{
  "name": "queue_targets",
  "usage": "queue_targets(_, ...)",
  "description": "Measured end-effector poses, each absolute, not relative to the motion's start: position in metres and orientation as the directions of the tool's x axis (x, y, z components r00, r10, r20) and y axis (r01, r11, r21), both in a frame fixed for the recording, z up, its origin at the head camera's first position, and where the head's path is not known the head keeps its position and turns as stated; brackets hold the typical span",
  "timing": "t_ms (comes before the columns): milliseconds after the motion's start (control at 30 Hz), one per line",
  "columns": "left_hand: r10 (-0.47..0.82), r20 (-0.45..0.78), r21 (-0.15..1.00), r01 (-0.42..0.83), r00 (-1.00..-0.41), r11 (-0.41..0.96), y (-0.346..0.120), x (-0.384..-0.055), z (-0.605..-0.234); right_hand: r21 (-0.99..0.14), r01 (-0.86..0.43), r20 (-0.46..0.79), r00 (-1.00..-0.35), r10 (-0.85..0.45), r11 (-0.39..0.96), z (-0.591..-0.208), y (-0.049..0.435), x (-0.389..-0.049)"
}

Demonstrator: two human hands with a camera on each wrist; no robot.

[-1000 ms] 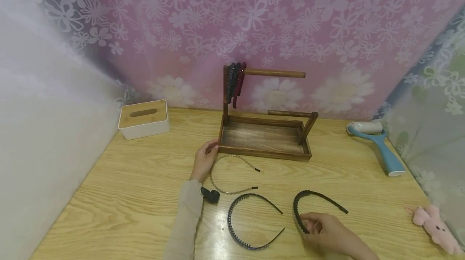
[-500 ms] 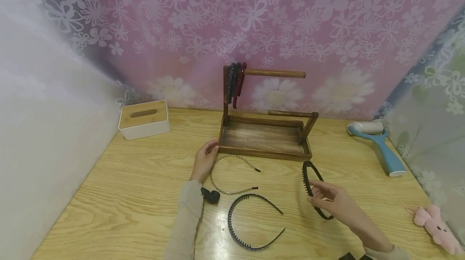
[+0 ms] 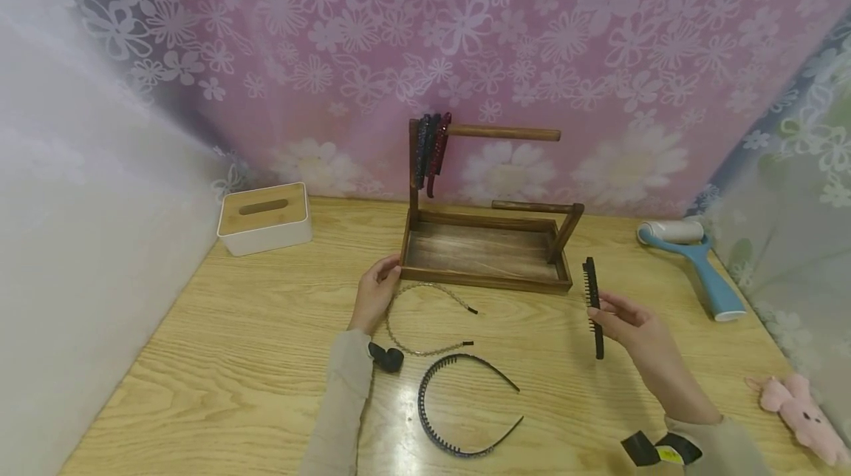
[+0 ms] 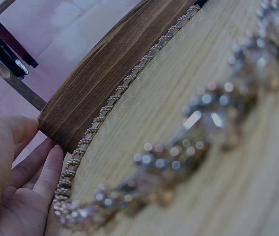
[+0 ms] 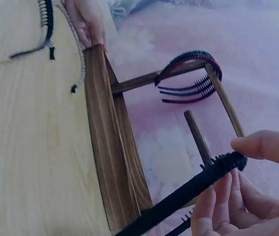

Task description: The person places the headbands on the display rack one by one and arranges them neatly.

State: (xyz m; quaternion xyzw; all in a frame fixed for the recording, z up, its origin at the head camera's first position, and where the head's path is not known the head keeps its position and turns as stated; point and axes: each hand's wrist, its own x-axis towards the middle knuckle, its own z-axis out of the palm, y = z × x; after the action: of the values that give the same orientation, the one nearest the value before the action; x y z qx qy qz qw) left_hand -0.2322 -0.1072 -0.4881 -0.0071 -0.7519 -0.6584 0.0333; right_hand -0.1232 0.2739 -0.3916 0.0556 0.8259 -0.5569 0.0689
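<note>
In the head view, my right hand (image 3: 638, 339) pinches a black toothed headband (image 3: 591, 284) between thumb and fingers, held up over the table right of the wooden rack (image 3: 492, 281). The band appears nearly edge-on there, its teeth facing left. My left hand (image 3: 374, 295) grips the front left corner of the rack's tray, thumb on one side and fingers on the other in the left wrist view. Right beside that hand lies a beaded headband (image 4: 208, 132). Nearer the front is a dark toothed headband (image 3: 422, 411). Several glittery headbands (image 3: 439, 147) hang at the left of the rack's upper bar.
The rack's shorter lower bar (image 3: 532, 206) points left from a right-hand post. A white tissue box (image 3: 266, 236) with a wooden lid stands back left. To the right are a blue-handled lint roller (image 3: 711, 284) and a pink plush toy (image 3: 801, 417). Flowered cloth rises behind.
My right hand has lifted the black headband off the table, carried it up and rightward beside the rack, and turned it edge-on. The left hand stays at the tray corner.
</note>
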Motion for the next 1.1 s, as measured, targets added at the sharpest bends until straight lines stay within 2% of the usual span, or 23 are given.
queue_targets(200, -0.057, 0.065, 0.990, 0.057, -0.996, 0.130, -0.107, -0.241, -0.505, -0.993, 0.096, -0.095, -0.995, 0.025, 0.063, -0.387, 0.286, -0.144)
queue_targets(300, -0.059, 0.067, 0.988, 0.058, -0.996, 0.142, -0.107, -0.241, -0.505, -0.998, 0.052, -0.052, -0.999, 0.010, -0.021, -0.380, 0.289, -0.155)
queue_targets(500, -0.058, 0.051, 0.990, 0.043, -0.997, 0.132, -0.108, -0.241, -0.505, -1.000, 0.013, -0.013, -1.000, 0.024, 0.006, -0.360, 0.288, -0.176)
queue_targets(833, -0.066, 0.065, 0.989, 0.056, -0.996, 0.136, -0.108, -0.242, -0.506, -0.999, 0.034, -0.034, -0.999, 0.008, -0.026, -0.329, 0.272, -0.205)
queue_targets(1100, -0.054, 0.077, 0.988, 0.069, -0.996, 0.137, -0.108, -0.241, -0.506, -0.988, 0.028, -0.024, -0.999, -0.027, -0.155, -0.306, 0.255, -0.227)
